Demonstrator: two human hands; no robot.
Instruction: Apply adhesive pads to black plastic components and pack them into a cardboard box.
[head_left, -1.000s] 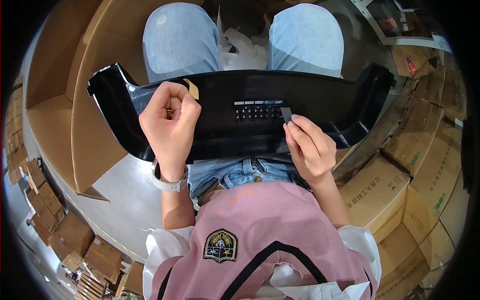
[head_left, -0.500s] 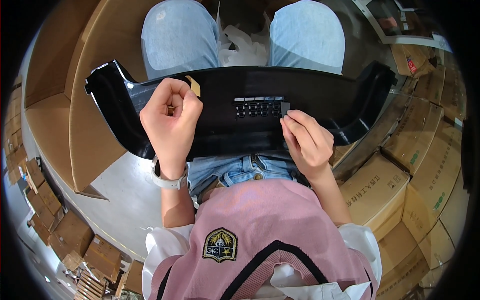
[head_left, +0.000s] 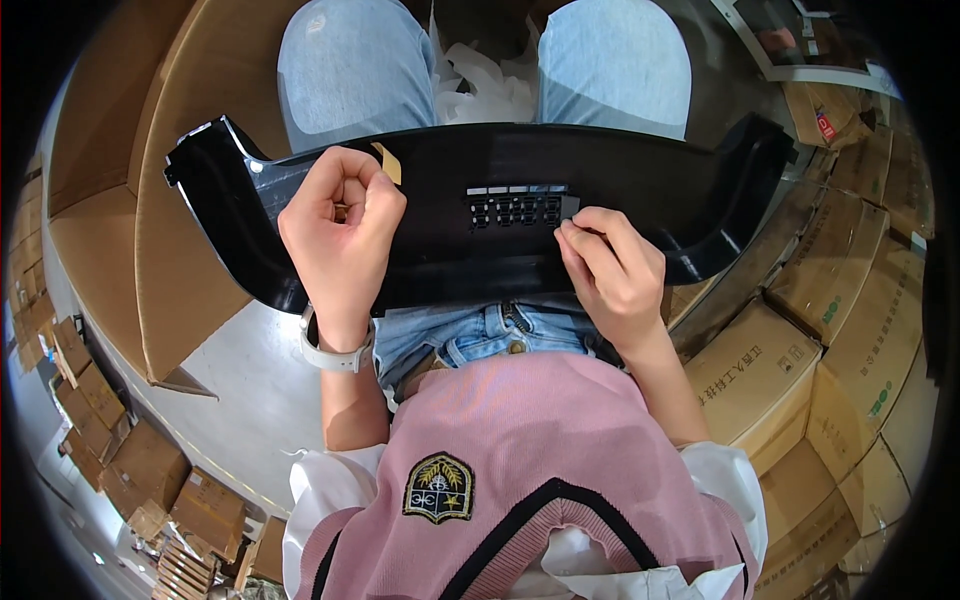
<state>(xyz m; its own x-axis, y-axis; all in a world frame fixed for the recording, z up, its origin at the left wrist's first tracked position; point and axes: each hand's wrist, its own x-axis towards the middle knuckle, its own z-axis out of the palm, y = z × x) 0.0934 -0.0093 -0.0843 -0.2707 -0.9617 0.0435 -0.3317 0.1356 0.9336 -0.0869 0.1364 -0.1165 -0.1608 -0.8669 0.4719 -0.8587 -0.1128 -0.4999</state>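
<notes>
A long glossy black plastic panel [head_left: 440, 275] with upturned ends lies across my lap. Near its middle sits a row of small black clips [head_left: 515, 212], with light rectangular patches along their upper edge. My left hand [head_left: 345, 225] is closed over the panel's left part; a yellowish paper strip [head_left: 390, 165] pokes out beside its curled index finger, and more tan colour shows inside the fist. With thumb and fingertips, my right hand [head_left: 615, 270] pinches a small dark grey piece [head_left: 570, 205] against the right end of the clip row. The fingers partly cover that piece.
A large open cardboard box [head_left: 190, 290] stands close on the left. Stacked cartons [head_left: 760, 370] fill the right side, and more boxes [head_left: 205, 510] lie at the lower left. White plastic wrapping [head_left: 485, 85] lies between my knees. A white-framed object [head_left: 820, 75] is at the upper right.
The panel and both hands have shifted slightly upward in the view. The grey piece sits lower and closer to the clip row, my right fingertips moving with it. My left hand keeps its grip.
</notes>
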